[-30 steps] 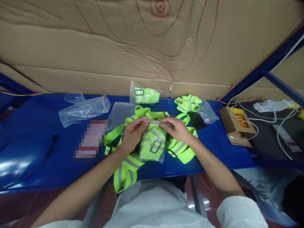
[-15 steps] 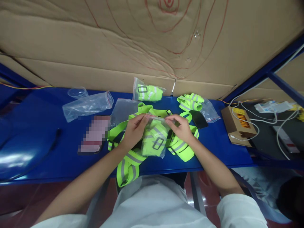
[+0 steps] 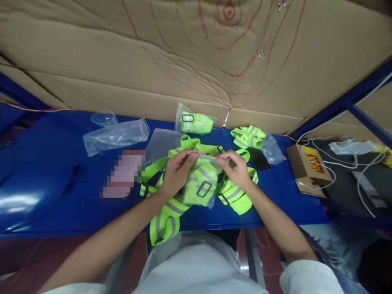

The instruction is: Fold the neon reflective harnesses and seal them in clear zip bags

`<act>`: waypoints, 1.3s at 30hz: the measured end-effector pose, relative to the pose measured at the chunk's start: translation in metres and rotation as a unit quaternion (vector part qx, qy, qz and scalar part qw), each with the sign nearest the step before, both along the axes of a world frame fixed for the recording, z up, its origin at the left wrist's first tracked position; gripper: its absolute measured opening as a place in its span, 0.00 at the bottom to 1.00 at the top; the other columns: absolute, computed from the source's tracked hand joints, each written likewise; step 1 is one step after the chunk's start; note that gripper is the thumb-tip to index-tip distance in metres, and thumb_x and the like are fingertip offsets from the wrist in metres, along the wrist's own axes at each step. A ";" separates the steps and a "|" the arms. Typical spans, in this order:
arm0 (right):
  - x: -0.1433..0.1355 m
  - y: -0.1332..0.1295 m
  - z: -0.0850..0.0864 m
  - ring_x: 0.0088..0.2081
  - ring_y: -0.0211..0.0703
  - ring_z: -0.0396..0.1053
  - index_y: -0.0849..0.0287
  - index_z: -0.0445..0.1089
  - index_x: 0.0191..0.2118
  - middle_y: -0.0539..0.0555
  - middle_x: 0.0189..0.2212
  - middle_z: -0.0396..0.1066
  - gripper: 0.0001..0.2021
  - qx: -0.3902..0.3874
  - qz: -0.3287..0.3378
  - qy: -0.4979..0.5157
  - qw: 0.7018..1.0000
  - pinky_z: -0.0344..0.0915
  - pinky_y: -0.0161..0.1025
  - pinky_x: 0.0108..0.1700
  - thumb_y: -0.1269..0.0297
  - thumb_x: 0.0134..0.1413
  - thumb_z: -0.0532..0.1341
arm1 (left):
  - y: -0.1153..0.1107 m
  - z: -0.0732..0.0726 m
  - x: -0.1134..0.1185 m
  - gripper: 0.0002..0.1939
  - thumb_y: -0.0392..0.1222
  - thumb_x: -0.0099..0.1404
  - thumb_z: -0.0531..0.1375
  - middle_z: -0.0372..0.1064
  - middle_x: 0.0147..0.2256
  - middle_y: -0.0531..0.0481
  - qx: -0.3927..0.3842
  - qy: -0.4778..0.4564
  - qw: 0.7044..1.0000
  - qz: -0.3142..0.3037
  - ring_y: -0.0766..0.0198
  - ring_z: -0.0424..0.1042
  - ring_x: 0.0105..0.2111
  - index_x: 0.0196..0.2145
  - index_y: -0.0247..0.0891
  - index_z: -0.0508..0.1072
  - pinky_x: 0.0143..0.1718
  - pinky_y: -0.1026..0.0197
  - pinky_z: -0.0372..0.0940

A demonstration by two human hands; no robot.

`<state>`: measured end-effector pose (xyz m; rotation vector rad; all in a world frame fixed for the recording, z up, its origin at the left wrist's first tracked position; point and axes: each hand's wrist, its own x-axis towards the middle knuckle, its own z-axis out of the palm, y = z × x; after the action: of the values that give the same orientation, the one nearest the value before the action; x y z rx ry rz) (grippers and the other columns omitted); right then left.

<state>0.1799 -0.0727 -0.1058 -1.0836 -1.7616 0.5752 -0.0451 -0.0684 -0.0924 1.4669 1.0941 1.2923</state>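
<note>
left hand [image 3: 175, 174]: fingers pressed together on the top-left edge of the clear bag [image 3: 200, 181], pinching the mouth strip.
right hand [image 3: 237, 170]: fingers pinch the same top edge on its right end; thumb and forefinger closed on the film.
clear bag: thin glossy zip pouch, roughly rectangular, wrinkled; hangs just below both sets of fingers, lower end resting on the loose straps.
bag contents: folded neon yellow-green reflective strap [image 3: 202, 183], woven webbing with grey reflective bands, one black rectangular buckle facing up.
loose straps [image 3: 167, 214]: same neon webbing, unbagged, spread under and around the fingers; one loop trails off the near edge of the tabletop [image 3: 61, 192].
tabletop: glossy blue, smooth, reflective.
beyond the fingers: second filled pouch [image 3: 194, 121], standing against the cardboard wall [image 3: 153, 61]; holds one folded strap, buckle visible.
beyond-right of the right-hand fingers: folded strap bundle [image 3: 248, 136] half out of a crumpled clear pouch [image 3: 272, 149]; a dark flat object lies just beside it.
left of the left-hand fingers: flat empty pouch [image 3: 161, 143], then a rolled stack of clear pouches [image 3: 114, 134] with red zip lines.
far right of the fingers: open brown carton [image 3: 309, 169], orange items inside, white cable draped over it.
</note>
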 end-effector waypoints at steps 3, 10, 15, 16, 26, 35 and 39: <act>0.001 0.000 0.001 0.35 0.45 0.72 0.52 0.72 0.37 0.51 0.32 0.74 0.07 0.011 -0.003 -0.005 1.000 0.69 0.44 0.39 0.58 0.68 0.63 | 0.001 -0.002 0.000 0.17 0.56 0.69 0.64 0.80 0.37 0.48 -0.028 -0.026 0.999 -0.011 0.59 0.76 0.39 0.37 0.40 0.82 0.44 0.61 0.71; -0.004 -0.005 0.003 0.37 0.48 0.72 0.50 0.71 0.39 0.52 0.33 0.72 0.05 0.026 0.021 -0.023 0.999 0.70 0.46 0.39 0.60 0.69 0.61 | -0.001 -0.003 0.003 0.17 0.55 0.65 0.68 0.82 0.43 0.46 -0.082 -0.040 0.992 -0.084 0.55 0.79 0.42 0.41 0.40 0.85 0.44 0.59 0.73; -0.008 -0.006 0.004 0.38 0.48 0.73 0.49 0.72 0.40 0.53 0.34 0.74 0.04 0.015 0.055 -0.016 0.998 0.70 0.47 0.41 0.60 0.69 0.61 | -0.003 -0.008 0.006 0.14 0.53 0.68 0.66 0.82 0.41 0.48 -0.054 -0.020 0.995 -0.085 0.54 0.80 0.43 0.39 0.41 0.85 0.49 0.57 0.72; -0.009 -0.006 0.004 0.38 0.48 0.73 0.49 0.72 0.41 0.53 0.35 0.74 0.04 0.014 0.058 -0.017 0.998 0.70 0.47 0.41 0.60 0.69 0.61 | -0.004 -0.009 0.006 0.14 0.53 0.68 0.65 0.82 0.41 0.48 -0.059 -0.022 0.994 -0.087 0.54 0.80 0.44 0.39 0.41 0.85 0.50 0.57 0.72; -0.009 -0.006 -0.001 0.37 0.45 0.73 0.51 0.72 0.39 0.52 0.34 0.75 0.05 0.034 0.016 -0.008 0.999 0.71 0.44 0.40 0.61 0.69 0.61 | -0.006 -0.011 0.009 0.24 0.65 0.67 0.63 0.82 0.37 0.48 -0.157 -0.117 0.974 -0.112 0.57 0.79 0.37 0.39 0.40 0.84 0.47 0.58 0.73; -0.007 -0.007 0.002 0.35 0.42 0.73 0.54 0.75 0.39 0.51 0.33 0.77 0.06 -0.014 0.003 0.052 0.999 0.70 0.41 0.39 0.59 0.66 0.65 | -0.010 0.010 0.004 0.32 0.71 0.67 0.59 0.81 0.45 0.46 -0.167 -0.043 0.974 -0.145 0.50 0.77 0.51 0.46 0.40 0.83 0.58 0.57 0.68; -0.007 -0.007 0.003 0.35 0.42 0.74 0.54 0.75 0.38 0.50 0.33 0.78 0.09 -0.072 0.001 0.092 0.993 0.70 0.40 0.38 0.54 0.63 0.67 | -0.009 0.011 0.002 0.32 0.71 0.68 0.57 0.80 0.50 0.46 -0.152 -0.038 0.976 -0.148 0.49 0.75 0.55 0.49 0.41 0.83 0.62 0.55 0.65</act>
<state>0.1732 -0.0798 -0.1026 -1.0898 -1.5808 0.7883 -0.0432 -0.0771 -0.0818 1.2802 0.9343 0.9195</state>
